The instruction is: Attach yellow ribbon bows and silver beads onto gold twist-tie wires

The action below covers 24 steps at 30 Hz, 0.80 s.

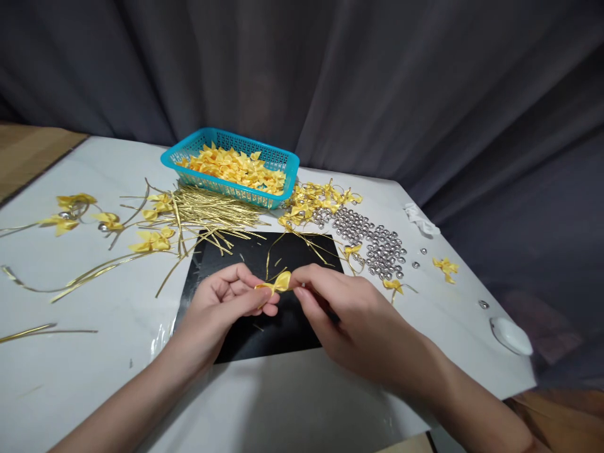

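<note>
My left hand [226,302] and my right hand [340,308] meet over a black mat [264,251], both pinched on one small yellow ribbon bow [278,283]. A thin gold wire tie [271,255] rises from the bow between my fingertips. The left hand grips the bow's left end, the right hand its right end. Behind the mat lies a heap of gold wire ties [207,211]. Further back stands a teal basket [278,160] filled with yellow bows [236,167].
A pile of silver beads [372,242] lies right of the mat, with tied bows [316,198] behind it. More finished bows [151,240] and loose ties are scattered at the left. A small white dish [510,335] sits near the table's right edge. A dark curtain hangs behind.
</note>
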Each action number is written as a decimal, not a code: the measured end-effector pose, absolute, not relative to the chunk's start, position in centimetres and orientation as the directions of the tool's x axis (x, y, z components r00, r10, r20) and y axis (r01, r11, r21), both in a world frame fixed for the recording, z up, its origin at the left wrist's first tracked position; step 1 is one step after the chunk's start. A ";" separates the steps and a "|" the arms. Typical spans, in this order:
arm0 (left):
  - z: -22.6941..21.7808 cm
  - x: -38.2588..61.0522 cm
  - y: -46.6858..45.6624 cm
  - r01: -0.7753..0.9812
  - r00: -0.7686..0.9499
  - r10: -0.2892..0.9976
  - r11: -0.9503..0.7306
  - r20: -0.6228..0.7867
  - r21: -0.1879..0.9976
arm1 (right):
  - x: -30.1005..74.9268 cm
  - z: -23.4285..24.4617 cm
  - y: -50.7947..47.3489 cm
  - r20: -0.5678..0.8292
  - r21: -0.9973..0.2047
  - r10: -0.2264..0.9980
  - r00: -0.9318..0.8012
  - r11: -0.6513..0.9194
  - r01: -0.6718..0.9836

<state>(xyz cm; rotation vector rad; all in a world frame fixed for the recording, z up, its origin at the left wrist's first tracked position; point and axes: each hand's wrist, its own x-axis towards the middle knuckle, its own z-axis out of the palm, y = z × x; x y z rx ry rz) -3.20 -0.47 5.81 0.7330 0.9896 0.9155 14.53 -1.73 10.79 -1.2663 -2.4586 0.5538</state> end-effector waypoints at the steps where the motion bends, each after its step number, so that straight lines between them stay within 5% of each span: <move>1: 5.8 -3.2 -0.4 -0.303 0.255 0.894 0.436 -0.369 0.847 | 14.5 10.8 -1.7 0.095 -0.469 0.824 -0.558 0.532 0.705; 15: 5.5 -3.3 -0.6 -0.313 0.246 0.904 0.415 -0.349 0.854 | 14.4 10.7 -1.8 0.098 -0.415 0.822 -0.561 0.546 0.728; 24: 5.4 -3.3 -0.4 -0.150 0.192 0.957 0.249 -0.219 0.957 | 14.2 11.0 -1.9 0.089 -0.206 0.790 -0.606 0.610 0.765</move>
